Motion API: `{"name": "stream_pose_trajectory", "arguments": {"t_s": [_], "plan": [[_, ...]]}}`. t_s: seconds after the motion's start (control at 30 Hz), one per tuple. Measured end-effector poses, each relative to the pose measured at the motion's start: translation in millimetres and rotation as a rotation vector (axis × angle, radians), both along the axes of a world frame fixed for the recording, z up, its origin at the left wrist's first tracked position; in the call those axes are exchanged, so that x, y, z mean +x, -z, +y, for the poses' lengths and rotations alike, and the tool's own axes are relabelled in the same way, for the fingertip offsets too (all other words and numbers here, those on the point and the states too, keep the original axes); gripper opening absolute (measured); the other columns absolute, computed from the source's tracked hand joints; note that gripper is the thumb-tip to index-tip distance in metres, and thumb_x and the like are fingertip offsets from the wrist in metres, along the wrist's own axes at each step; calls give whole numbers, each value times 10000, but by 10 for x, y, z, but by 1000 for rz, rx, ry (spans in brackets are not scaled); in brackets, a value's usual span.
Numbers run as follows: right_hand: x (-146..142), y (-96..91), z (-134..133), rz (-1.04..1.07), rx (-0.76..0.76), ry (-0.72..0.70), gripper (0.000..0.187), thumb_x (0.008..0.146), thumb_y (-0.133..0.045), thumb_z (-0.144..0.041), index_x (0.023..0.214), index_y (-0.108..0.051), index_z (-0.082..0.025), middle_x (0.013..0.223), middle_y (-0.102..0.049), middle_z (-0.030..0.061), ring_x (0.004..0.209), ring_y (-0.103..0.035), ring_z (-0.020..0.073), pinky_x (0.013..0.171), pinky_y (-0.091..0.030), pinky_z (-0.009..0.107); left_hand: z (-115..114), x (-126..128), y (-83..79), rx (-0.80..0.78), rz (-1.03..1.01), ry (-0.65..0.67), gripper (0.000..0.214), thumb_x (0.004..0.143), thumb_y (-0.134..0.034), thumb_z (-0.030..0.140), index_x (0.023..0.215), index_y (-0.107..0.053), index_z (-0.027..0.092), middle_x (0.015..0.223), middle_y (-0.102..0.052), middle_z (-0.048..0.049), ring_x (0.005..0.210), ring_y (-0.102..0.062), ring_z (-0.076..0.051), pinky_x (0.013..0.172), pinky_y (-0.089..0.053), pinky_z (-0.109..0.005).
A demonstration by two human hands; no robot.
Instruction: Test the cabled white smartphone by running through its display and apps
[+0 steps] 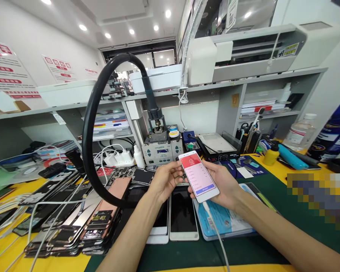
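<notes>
The phone (198,176) is light, rigid, glass-faced and slick; treat it as fragile. Take hold by the long edges, never the lit screen. You hold it clear of the table (272,234), above two white handsets (183,217).

Your right hand (228,189) cradles it from 3 o'clock, grip closed around the body. Your left hand (164,181) pinches the 9 o'clock edge, wrist bent inward. A cable (215,226) leaves its 5 o'clock end.

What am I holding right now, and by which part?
A white smartphone, screen lit: the right hand cradles its back and right edge, the left hand grips its left edge.
</notes>
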State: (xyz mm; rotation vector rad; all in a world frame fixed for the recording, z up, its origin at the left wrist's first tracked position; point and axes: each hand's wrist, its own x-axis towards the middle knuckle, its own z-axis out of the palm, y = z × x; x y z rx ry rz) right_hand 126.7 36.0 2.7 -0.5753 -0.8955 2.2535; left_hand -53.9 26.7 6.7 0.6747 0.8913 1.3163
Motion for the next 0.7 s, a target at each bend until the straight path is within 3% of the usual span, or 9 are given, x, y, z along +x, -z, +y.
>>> {"name": "stream_pose_trajectory", "arguments": {"t_s": [0.27,0.7], "plan": [[-1,18,17,47,3,-10,463,946,-445,-436,1204,-597,-84,948,-737,175,685,-727,282,636,-581,427,-16,15,0,8,5,-4,72,783,-653,144,773,-654,72,681,-611,-45,563,-580,-90,535,-536,-196],[-5,55,32,5,64,-9,505,944,-431,-484,1226,-596,-99,964,-737,177,689,-738,282,611,-598,408,7,-36,16,-9,178,29,89,719,-650,183,685,-612,110,636,-572,-11,522,-553,-89,420,-488,-188]]}}
